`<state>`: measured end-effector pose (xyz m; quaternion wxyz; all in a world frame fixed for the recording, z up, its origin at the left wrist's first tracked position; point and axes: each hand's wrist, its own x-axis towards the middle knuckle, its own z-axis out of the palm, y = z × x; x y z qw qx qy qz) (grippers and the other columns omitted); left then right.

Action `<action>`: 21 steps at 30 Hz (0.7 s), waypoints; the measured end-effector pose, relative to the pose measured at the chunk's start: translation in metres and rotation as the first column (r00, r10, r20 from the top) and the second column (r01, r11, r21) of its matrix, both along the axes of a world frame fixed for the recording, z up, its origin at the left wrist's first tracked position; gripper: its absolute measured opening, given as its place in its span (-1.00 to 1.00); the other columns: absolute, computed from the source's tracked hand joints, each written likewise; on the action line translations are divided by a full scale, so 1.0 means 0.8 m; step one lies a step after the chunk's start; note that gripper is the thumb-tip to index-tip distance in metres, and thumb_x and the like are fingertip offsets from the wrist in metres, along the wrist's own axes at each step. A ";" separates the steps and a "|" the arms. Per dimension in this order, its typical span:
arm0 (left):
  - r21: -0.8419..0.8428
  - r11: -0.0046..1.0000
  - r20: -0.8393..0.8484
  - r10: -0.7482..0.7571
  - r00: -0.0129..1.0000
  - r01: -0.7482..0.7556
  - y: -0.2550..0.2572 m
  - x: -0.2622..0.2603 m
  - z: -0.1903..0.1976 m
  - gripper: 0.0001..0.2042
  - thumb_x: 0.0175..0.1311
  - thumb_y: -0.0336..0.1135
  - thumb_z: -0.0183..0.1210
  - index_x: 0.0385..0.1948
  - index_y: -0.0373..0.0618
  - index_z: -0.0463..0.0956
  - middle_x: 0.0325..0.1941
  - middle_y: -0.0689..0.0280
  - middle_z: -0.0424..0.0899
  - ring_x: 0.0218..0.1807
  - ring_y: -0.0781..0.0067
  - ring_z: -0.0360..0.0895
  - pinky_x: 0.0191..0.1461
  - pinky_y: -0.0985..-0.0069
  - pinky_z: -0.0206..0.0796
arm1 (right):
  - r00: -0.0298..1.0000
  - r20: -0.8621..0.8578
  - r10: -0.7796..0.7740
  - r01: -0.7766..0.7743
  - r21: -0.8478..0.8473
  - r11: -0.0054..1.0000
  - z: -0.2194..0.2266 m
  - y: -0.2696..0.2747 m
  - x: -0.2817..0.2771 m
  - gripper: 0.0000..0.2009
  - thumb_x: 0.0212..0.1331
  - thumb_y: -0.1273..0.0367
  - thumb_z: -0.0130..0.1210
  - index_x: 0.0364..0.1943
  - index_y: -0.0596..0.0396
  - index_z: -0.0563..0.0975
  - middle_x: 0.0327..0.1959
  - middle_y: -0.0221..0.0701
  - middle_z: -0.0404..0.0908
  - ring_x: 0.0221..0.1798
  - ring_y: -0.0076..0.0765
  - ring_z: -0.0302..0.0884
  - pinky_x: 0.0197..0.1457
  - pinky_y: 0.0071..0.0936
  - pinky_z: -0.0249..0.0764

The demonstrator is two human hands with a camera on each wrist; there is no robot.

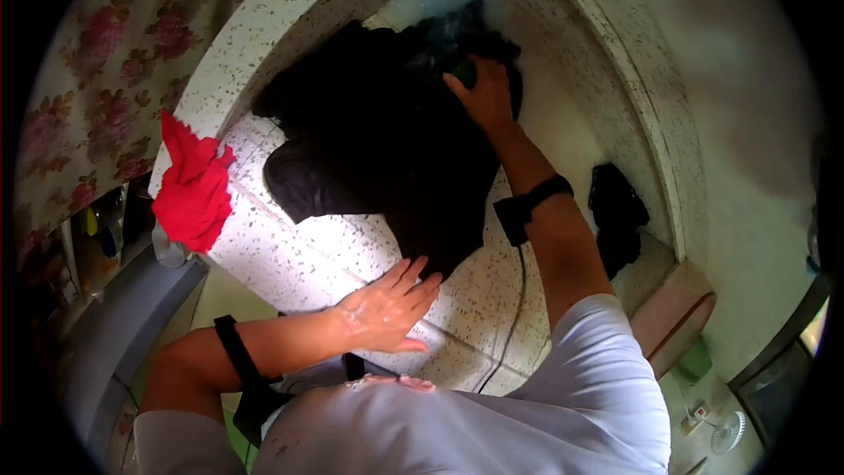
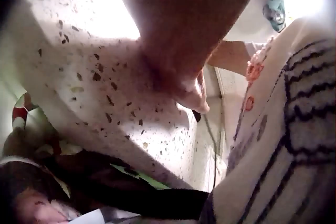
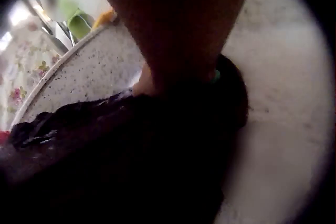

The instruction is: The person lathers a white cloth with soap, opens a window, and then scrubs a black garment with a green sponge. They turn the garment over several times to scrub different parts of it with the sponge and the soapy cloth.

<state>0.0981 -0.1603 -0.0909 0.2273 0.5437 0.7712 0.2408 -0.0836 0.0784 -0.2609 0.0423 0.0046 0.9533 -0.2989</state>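
A wet black garment (image 1: 369, 132) lies spread over the speckled stone floor of a walled washing basin (image 1: 264, 31). On its far part, my right hand (image 1: 490, 97) grips a dark green rounded object (image 1: 465, 75), pressed down against the cloth; its underside is hidden, and I cannot tell its kind. A bit of green (image 3: 216, 76) shows beside that hand in the right wrist view. My left hand (image 1: 385, 310) lies flat, fingers extended, its fingertips at the garment's near edge. Wet patches shine on the back of it.
A crumpled red cloth (image 1: 193, 189) hangs over the basin's left corner. Against the right wall lies a smaller black cloth (image 1: 618, 220). A thin cable (image 1: 520, 299) runs from the right wrist band toward the body. Beyond the left rim hangs a floral curtain (image 1: 114, 53).
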 end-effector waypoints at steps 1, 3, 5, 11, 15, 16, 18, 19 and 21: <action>0.011 1.000 0.002 0.005 1.000 -0.005 0.001 -0.001 -0.003 -0.29 -0.02 0.24 0.09 -0.09 -0.35 0.47 0.13 0.03 0.42 0.19 -0.14 0.27 0.26 0.11 0.12 | 0.997 0.082 0.011 -0.014 0.034 0.999 0.009 0.008 -0.004 -0.38 -0.09 0.06 0.27 0.00 0.21 0.44 -0.06 -0.01 0.44 0.01 0.06 0.36 0.09 -0.13 0.32; 0.026 1.000 0.013 -0.001 1.000 0.000 0.003 -0.004 -0.005 -0.30 -0.01 0.23 0.09 -0.07 -0.32 0.46 0.14 0.05 0.40 0.22 -0.12 0.24 0.26 0.12 0.12 | 0.975 0.058 0.214 -0.208 -0.094 0.974 0.062 -0.006 0.072 -0.37 -0.08 0.02 0.23 0.02 0.19 0.44 -0.05 -0.05 0.44 0.03 0.05 0.35 0.11 -0.13 0.30; 0.002 0.999 0.112 -0.048 0.993 0.048 0.001 -0.002 -0.006 -0.30 -0.01 0.23 0.09 -0.07 -0.33 0.46 0.15 0.04 0.39 0.22 -0.12 0.23 0.26 0.12 0.11 | 0.893 0.023 0.449 -0.425 -0.284 0.860 0.130 -0.032 0.180 -0.37 -0.12 0.07 0.28 0.04 0.12 0.42 0.01 -0.08 0.40 0.07 0.08 0.30 0.14 -0.05 0.26; -0.036 0.996 0.000 -0.078 0.997 0.078 0.001 -0.004 -0.011 -0.25 0.08 0.27 -0.05 -0.04 -0.40 0.43 0.18 -0.04 0.35 0.24 -0.23 0.19 0.29 0.05 0.04 | 1.000 -0.005 0.018 -0.018 -0.148 0.989 0.016 -0.012 0.047 -0.45 -0.11 0.15 0.30 -0.06 0.22 0.45 -0.05 -0.04 0.42 -0.05 0.06 0.35 0.03 -0.15 0.31; 0.009 0.999 0.017 -0.034 0.999 0.034 0.002 -0.006 -0.009 -0.27 0.01 0.25 0.05 -0.05 -0.37 0.44 0.14 -0.02 0.40 0.18 -0.19 0.28 0.25 0.11 0.13 | 0.992 -0.099 0.082 -0.081 0.017 0.997 0.008 0.002 0.016 -0.40 -0.13 0.14 0.32 -0.02 0.22 0.43 -0.07 -0.06 0.43 -0.06 0.05 0.36 0.04 -0.19 0.32; 0.019 0.999 0.004 -0.042 0.999 0.042 0.003 -0.011 -0.007 -0.26 0.00 0.25 0.05 -0.04 -0.37 0.44 0.14 -0.02 0.39 0.18 -0.18 0.28 0.25 0.11 0.12 | 0.990 -0.042 0.135 -0.136 -0.017 0.991 0.037 -0.005 0.036 -0.39 -0.13 0.13 0.32 0.00 0.22 0.43 -0.06 -0.07 0.43 -0.05 0.05 0.36 0.05 -0.19 0.32; 0.024 0.999 0.013 -0.046 0.999 0.046 0.001 -0.008 -0.007 -0.25 0.00 0.26 0.05 -0.02 -0.37 0.42 0.14 -0.02 0.39 0.18 -0.18 0.27 0.25 0.12 0.12 | 0.928 -0.016 0.372 -0.368 -0.204 0.907 0.122 -0.029 0.134 -0.31 -0.14 0.06 0.30 0.07 0.18 0.38 -0.05 -0.07 0.41 -0.01 0.06 0.32 0.07 -0.09 0.27; 0.001 0.998 0.064 -0.066 0.996 0.066 -0.001 0.001 -0.016 -0.21 -0.02 0.28 0.04 0.01 -0.38 0.39 0.16 -0.03 0.36 0.20 -0.18 0.26 0.27 0.11 0.11 | 0.866 0.051 0.497 -0.458 -0.315 0.831 0.148 -0.035 0.187 -0.29 -0.12 -0.02 0.24 0.07 0.17 0.39 -0.03 -0.08 0.38 0.01 0.07 0.29 0.10 -0.05 0.23; -0.036 0.993 0.054 -0.106 0.993 0.108 0.000 -0.002 -0.010 -0.20 -0.03 0.29 0.04 0.00 -0.39 0.40 0.17 -0.03 0.35 0.20 -0.18 0.25 0.27 0.10 0.11 | 0.848 0.046 0.527 -0.464 -0.417 0.782 0.154 -0.039 0.217 -0.36 -0.10 -0.02 0.21 0.00 0.18 0.43 -0.04 -0.07 0.42 0.02 0.04 0.34 0.11 -0.11 0.27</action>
